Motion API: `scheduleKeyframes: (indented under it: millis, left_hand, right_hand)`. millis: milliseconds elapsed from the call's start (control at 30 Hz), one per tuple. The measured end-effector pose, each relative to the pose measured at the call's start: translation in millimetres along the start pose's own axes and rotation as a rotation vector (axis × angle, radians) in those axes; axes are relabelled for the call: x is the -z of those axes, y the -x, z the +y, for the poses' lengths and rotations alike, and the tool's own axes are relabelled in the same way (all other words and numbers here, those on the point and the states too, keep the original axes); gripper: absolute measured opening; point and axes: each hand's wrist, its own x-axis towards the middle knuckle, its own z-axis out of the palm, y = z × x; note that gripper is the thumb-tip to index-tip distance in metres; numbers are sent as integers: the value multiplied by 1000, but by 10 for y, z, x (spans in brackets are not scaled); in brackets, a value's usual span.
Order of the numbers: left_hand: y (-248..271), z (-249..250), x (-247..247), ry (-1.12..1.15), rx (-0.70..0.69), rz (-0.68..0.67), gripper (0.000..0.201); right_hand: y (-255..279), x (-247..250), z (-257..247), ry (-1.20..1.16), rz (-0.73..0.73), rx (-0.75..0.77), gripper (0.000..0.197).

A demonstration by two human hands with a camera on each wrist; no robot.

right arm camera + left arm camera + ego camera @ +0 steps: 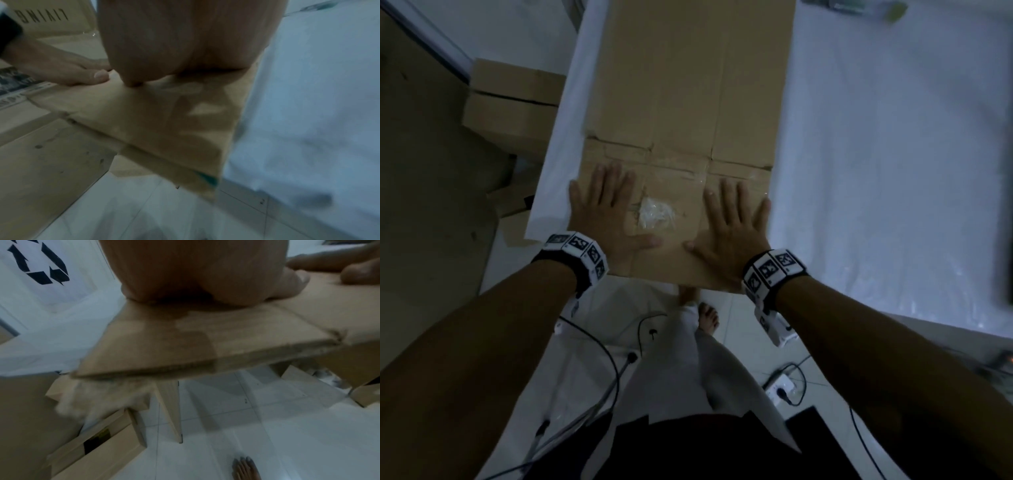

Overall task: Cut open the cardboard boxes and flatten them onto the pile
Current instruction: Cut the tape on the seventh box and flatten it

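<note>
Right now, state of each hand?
Left hand: open, fingers spread, pressing flat on the flattened brown cardboard box.
Right hand: open, palm down, pressing the same cardboard.

Flattened box's (688, 85) far end beyond the frame's top; table edge underneath hidden.

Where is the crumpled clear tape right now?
In the head view, the crumpled clear tape lies on the flattened cardboard box, between the left hand and right hand.
</note>
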Motion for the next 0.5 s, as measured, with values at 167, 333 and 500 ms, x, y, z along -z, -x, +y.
scheduleKeyframes:
  millis: [167,333,500]
  left_hand:
    - [-248,-4,273,266,164,181,121]
    - [-794,-126,754,730,439,307,105]
    - [-1038,-195,1197,931,498,296,93]
  right_hand:
    - [-320,312,161,-216,21,-251,121]
    - [-961,827,415,-596,190,-635,106]
    - [-1221,1309,586,-632,171,-668,56]
